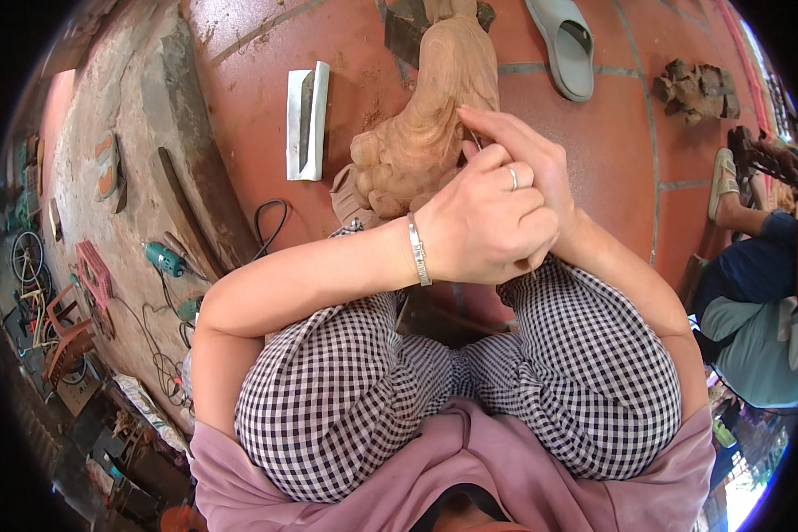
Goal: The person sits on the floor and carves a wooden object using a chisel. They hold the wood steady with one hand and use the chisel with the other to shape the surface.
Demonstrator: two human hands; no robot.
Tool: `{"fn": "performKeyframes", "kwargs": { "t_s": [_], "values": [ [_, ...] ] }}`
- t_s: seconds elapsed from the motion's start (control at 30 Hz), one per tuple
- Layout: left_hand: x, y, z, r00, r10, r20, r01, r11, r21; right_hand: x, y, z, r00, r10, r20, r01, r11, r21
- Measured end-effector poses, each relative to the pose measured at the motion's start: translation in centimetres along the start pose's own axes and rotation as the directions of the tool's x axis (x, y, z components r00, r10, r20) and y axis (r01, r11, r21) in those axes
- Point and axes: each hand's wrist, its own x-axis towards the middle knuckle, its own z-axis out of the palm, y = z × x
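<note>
A brown wood carving (448,84) with rounded, fold-like relief lies on the tiles in front of my knees. My left hand (492,213), wearing a ring and a bracelet, is closed in a fist around a thin metal carving tool (477,139). Only a short length of its shaft shows, with its handle mostly hidden in the fist. Just beyond, my right hand (536,155) is closed about the same tool, pressed against the left. Its long finger reaches forward, and the fingertip touches the carving's right side. The tool's tip is hard to make out.
A white folded sheet (294,133) with a dark bar lies left of the carving. Beyond are a grey slipper (572,53) and a rough wood chunk (696,90). A green power tool (162,258) with cords rests at left. Another person (754,310) sits at right.
</note>
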Motion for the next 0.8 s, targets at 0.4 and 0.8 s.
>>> {"fn": "performKeyframes", "kwargs": {
  "t_s": [0.4, 0.8],
  "values": [
    [-0.7, 2.0, -0.5, 0.996, -0.081, 0.036, 0.082, 0.995, -0.052, -1.7, 0.2, 0.7, 0.999, -0.007, 0.048, 0.008, 1.0, -0.025],
    [-0.3, 2.0, -0.4, 0.994, -0.097, 0.045, 0.099, 0.994, -0.055, -0.7, -0.1, -0.1, 0.997, 0.053, 0.052, -0.055, 0.997, 0.048]
  ]
}}
